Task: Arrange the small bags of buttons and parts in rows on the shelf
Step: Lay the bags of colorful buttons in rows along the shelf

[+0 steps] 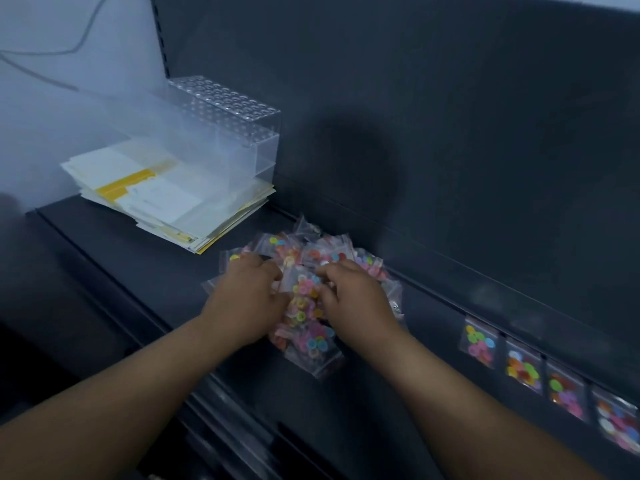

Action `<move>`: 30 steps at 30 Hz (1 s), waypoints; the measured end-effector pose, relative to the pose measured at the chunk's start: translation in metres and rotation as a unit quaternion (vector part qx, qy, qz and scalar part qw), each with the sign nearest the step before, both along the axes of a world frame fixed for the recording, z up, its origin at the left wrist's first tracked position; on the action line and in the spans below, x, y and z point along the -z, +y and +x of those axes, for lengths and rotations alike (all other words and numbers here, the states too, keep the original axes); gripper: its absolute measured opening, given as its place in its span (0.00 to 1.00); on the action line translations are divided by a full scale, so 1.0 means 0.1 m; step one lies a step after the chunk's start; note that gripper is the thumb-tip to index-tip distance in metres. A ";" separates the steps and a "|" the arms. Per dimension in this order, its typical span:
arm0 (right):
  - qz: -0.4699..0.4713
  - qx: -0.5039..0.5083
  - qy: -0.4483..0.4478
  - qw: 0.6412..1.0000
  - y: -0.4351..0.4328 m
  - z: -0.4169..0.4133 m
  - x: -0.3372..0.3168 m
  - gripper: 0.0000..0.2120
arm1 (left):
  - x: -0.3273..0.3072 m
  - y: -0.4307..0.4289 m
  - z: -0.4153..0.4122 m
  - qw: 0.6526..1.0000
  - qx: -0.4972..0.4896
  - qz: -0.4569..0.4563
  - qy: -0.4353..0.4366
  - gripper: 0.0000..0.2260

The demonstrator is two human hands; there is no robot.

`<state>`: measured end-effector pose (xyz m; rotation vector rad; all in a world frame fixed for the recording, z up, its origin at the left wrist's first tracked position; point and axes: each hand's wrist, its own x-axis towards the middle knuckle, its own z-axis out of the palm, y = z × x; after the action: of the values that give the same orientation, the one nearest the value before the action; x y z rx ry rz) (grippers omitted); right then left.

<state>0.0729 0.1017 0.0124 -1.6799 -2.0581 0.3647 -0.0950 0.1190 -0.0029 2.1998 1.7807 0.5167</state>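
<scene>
Bare shelf [426,344] btwn bag pile [311,341] & row [523,368] (papers [166,199] to left)

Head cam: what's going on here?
A person is sorting button bags on a dark shelf. The left hand and right hand both grip bags in the pile of button bags. Four bags already lie in a row to the right. Papers and a clear rack sit at the left.

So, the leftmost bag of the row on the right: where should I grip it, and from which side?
Pinch the top left corner of the leftmost bag, coming from the side toward the pile. The top strip is flat and empty, and that side is free.
</scene>
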 end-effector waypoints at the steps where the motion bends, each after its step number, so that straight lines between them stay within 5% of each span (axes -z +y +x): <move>1: -0.003 0.003 -0.006 1.000 0.06 -0.05 0.01 0.13 | 0.01 -0.02 -0.02 1.000 -0.005 0.004 -0.004 0.14; 7: -0.112 0.001 -0.092 0.989 0.29 -0.17 0.12 0.28 | 0.16 -0.02 -0.12 0.997 0.053 -0.045 0.022 0.17; 12: -0.128 0.036 -0.038 0.990 0.37 -0.18 0.16 0.19 | 0.17 0.07 -0.13 0.996 0.070 -0.047 -0.010 0.10; 14: -0.124 0.044 0.014 0.991 0.39 -0.18 0.16 0.15 | 0.15 0.08 -0.12 0.994 0.062 -0.053 -0.076 0.04; 18: -0.100 0.073 0.201 0.972 0.33 -0.20 0.04 0.12 | 0.04 0.10 -0.09 0.971 0.004 -0.106 -0.216 0.09; 23: -0.151 0.089 0.412 0.894 0.22 -0.10 -0.15 0.12 | -0.15 0.15 -0.05 0.905 -0.040 -0.168 -0.388 0.10; 27: -0.228 0.101 0.558 0.791 0.06 0.09 -0.23 0.17 | -0.30 0.11 0.07 0.848 -0.029 -0.247 -0.468 0.07; 30: -0.249 0.101 0.605 0.749 -0.11 0.30 -0.30 0.13 | -0.40 0.05 0.28 0.830 -0.005 -0.282 -0.481 0.08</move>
<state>0.1026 0.0905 0.0423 -1.2394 -0.7977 1.5384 -0.0672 0.1238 0.0368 1.1597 1.1508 0.7826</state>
